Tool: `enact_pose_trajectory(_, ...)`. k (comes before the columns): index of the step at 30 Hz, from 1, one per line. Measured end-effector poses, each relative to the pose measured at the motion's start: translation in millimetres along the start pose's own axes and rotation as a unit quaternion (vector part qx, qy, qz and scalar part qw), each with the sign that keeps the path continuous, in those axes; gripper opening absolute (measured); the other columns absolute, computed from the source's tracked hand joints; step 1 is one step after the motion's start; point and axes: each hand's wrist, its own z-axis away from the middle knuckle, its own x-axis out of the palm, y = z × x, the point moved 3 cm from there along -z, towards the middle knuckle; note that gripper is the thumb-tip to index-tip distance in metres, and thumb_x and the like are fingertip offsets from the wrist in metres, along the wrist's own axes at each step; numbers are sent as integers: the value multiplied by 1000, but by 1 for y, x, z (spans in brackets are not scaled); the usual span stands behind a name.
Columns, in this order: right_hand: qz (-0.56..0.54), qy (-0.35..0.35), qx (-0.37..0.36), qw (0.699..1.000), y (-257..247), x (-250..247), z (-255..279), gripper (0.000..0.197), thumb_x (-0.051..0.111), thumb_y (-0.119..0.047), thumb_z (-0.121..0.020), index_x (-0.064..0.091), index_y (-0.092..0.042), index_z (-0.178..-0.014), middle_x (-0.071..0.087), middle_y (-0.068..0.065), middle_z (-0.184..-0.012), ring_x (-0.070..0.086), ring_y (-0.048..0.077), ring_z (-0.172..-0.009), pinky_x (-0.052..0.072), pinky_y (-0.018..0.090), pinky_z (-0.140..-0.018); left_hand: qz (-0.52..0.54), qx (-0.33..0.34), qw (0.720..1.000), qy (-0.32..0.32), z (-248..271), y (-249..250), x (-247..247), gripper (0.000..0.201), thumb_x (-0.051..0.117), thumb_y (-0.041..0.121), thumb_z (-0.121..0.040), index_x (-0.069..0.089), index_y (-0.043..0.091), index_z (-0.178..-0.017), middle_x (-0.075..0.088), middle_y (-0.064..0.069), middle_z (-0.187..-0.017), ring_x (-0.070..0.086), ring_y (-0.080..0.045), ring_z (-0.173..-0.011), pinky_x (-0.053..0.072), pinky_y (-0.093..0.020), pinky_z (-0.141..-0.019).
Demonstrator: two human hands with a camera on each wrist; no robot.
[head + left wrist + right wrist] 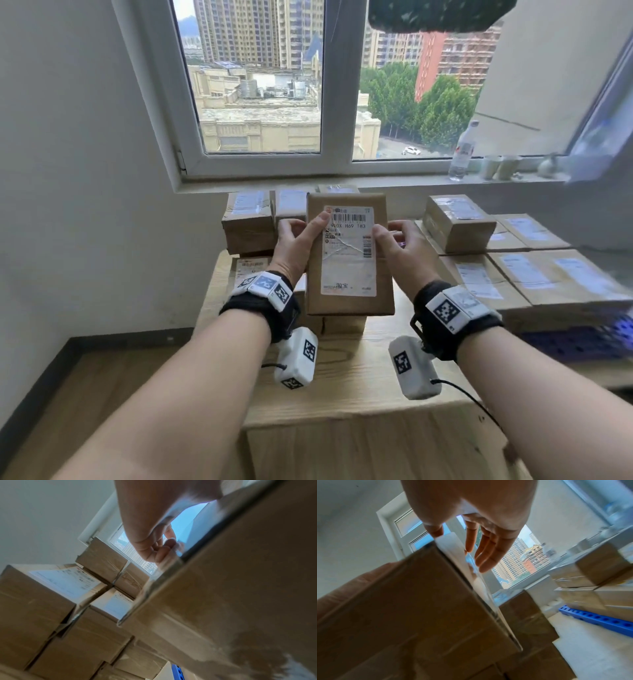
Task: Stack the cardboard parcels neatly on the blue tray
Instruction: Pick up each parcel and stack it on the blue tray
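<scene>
I hold a flat cardboard parcel (347, 267) with a white shipping label up in the air over the table, label facing me. My left hand (294, 236) grips its left edge, thumb on the label and fingers (159, 553) curled behind. My right hand (400, 246) is at the right edge: the thumb touches the label and the fingers (489, 553) lie straight beside the parcel (411, 608). The blue perforated tray (575, 342) lies at the right with several parcels (548, 277) on it in flat layers.
A loose pile of parcels (246, 226) stands behind and under my left hand on the wooden table (342, 394). A water bottle (462, 150) and small cups (500, 168) stand on the window sill. A white wall closes the left side.
</scene>
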Motion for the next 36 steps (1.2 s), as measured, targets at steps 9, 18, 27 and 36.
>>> enact_pose_trajectory(9, -97, -22, 70, 993, 47, -61, -10, 95, 53, -87, -62, 53, -26, -135, 69, -2, -120, 66, 16, -110, 49, 46, -102, 14, 21, 999, -45, -5, 2, 82, 90, 69, 73, -50, 44, 17, -116, 68, -8, -108, 69, -23, -97, 56, -46, -89)
enact_pose_trajectory(18, -118, -10, 109, 987, 101, -173, -31, 101, 56, -79, -59, 45, -24, -143, 63, 3, -130, 65, 17, -112, 55, 42, -94, -4, 25, 997, -68, -9, -1, 219, 97, 67, 78, -50, 45, 12, -118, 64, -11, -113, 68, -25, -99, 58, -46, -84)
enact_pose_trajectory(27, -125, -7, 110, 986, 170, -305, -62, 83, 58, -72, -69, 50, -29, -140, 66, -2, -127, 66, 11, -109, 55, 30, -82, 32, -11, 997, -73, -24, -21, 369, 114, 73, 84, -46, 55, -2, -119, 70, -20, -110, 71, -32, -94, 61, -46, -71)
enact_pose_trajectory(36, -151, -27, 130, 980, 223, -385, -86, 41, 62, -44, -91, 63, -20, -124, 74, 3, -112, 71, 20, -99, 56, 31, -80, -5, -69, 992, -103, -31, -40, 466, 121, 64, 94, -39, 56, 6, -121, 70, -11, -110, 70, -29, -93, 59, -41, -65)
